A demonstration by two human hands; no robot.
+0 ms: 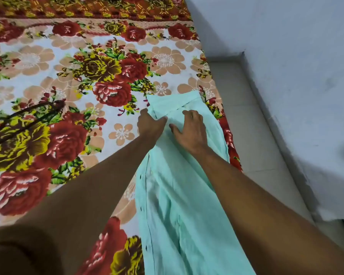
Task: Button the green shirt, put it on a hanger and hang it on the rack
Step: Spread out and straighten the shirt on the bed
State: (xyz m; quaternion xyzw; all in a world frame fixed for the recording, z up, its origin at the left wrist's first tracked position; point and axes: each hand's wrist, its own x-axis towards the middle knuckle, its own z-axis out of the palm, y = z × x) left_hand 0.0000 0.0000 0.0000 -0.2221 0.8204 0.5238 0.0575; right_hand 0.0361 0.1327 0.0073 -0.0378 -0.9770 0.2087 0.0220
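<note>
Your left hand [150, 124] is pinching the green shirt [179, 195] near its collar; your right hand [191, 132] is pressing flat, fingers spread, beside the bed [48, 56]'s right edge.

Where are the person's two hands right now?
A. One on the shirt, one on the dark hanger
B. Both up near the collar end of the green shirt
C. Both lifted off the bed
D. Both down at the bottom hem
B: the left hand pinches the fabric edge and the right hand lies spread on the green shirt, both just below its collar; the dark hanger lies untouched far to the left on the floral bedsheet.
</note>
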